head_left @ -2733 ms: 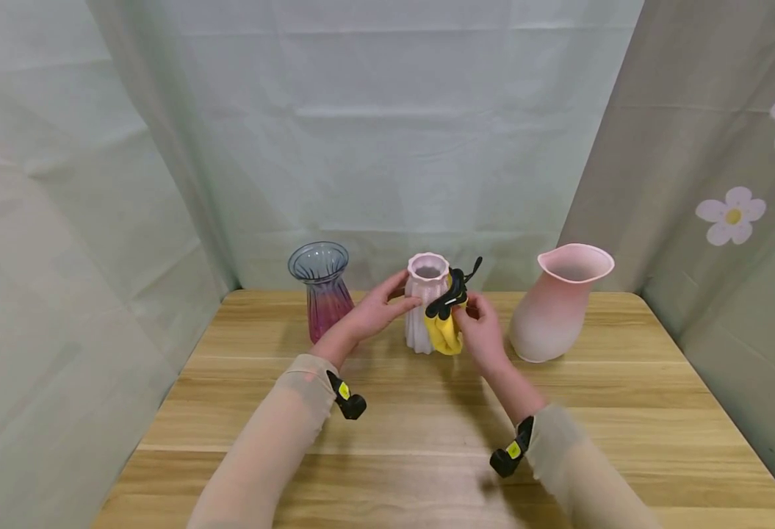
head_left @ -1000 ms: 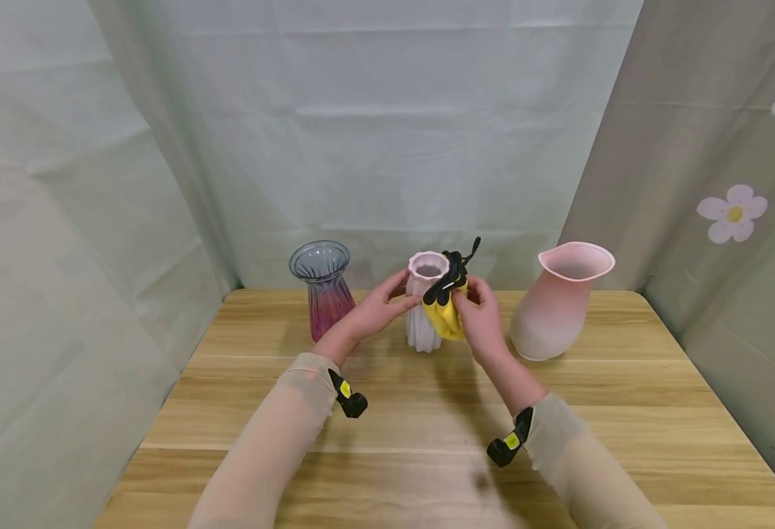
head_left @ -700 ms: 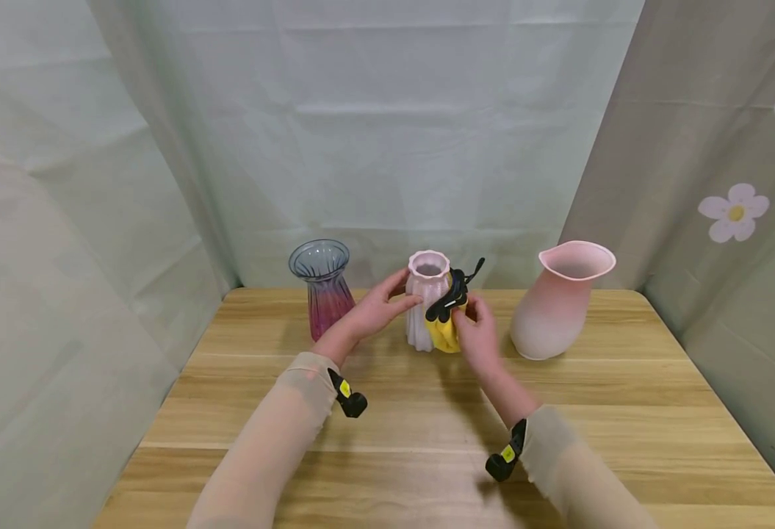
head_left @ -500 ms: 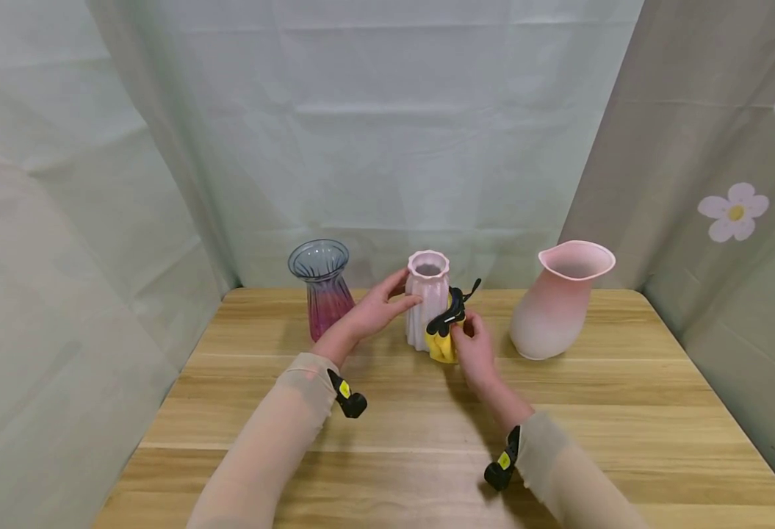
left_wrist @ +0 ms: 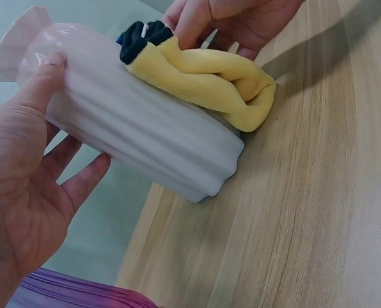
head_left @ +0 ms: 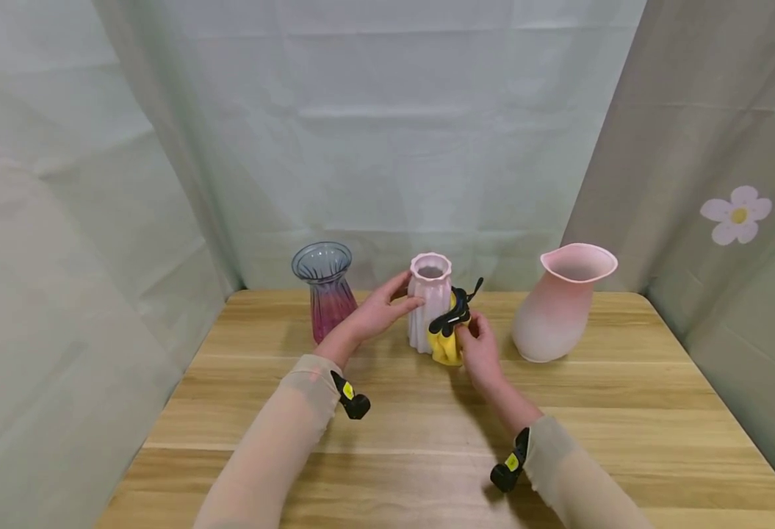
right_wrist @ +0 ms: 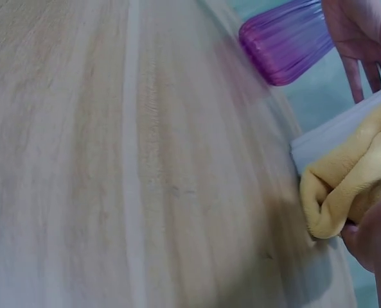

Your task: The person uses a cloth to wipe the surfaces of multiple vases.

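Note:
A white-pink fluted vase stands upright mid-table toward the back. My left hand steadies it near the neck; in the left wrist view the thumb lies on the front of the vase and the fingers pass behind and below it. On the vase's right side, my right hand pinches a bunched yellow cloth with black trim and a black loop. That cloth lies against the lower body of the vase. Some right-hand fingers are hidden behind the cloth.
A blue-to-purple glass vase stands left, close to my left wrist. At right is a larger pink-to-white vase with a flared rim. All rest on the wooden table. Pale curtains hang behind and on both sides.
My right hand and the cloth have gone up and down along the vase's right side; they are lower now than one second ago. The left hand and vase stay in place.

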A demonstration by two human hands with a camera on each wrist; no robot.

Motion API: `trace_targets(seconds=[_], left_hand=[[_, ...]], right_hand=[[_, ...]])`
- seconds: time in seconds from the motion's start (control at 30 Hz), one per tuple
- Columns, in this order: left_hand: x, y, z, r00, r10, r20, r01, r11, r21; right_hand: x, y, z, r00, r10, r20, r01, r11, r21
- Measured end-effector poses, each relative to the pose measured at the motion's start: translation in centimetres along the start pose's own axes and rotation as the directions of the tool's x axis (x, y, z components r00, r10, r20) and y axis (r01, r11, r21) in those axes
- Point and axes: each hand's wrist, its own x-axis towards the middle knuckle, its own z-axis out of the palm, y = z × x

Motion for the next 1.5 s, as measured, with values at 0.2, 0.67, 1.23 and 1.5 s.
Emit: trace_targets(seconds=[0.2,0.67,1.23,1.5], left_hand=[[0.1,-0.1,0.3,1.0,-0.005,0.01,0.005,1.0,-0.009],[-0.2,0.7,1.4,0.997,-0.012,-0.081,0.014,0.999,0.03],[-0.5,1.1,1.8,0.989,0.013,-0.146,-0.01,1.0,0.023],[-0.6,0.3,0.1,0.999,0.018,0.049,-0.019,0.999,0.025]], right_hand=[[-0.4,-1.3,-1.7,1.0,-0.029,-0.005,0.028,0.998,-0.055],[-1.9,-4.8,-4.2,1.0,-0.019,0.021,0.019,1.0,-0.011],[-0.5,-2.2,-4.3,0.999,-0.032,0.009,0.031,0.999,0.039],[-0.4,-2.6,-4.0,0.998,-0.062,-0.009,0.062,0.998,0.012]])
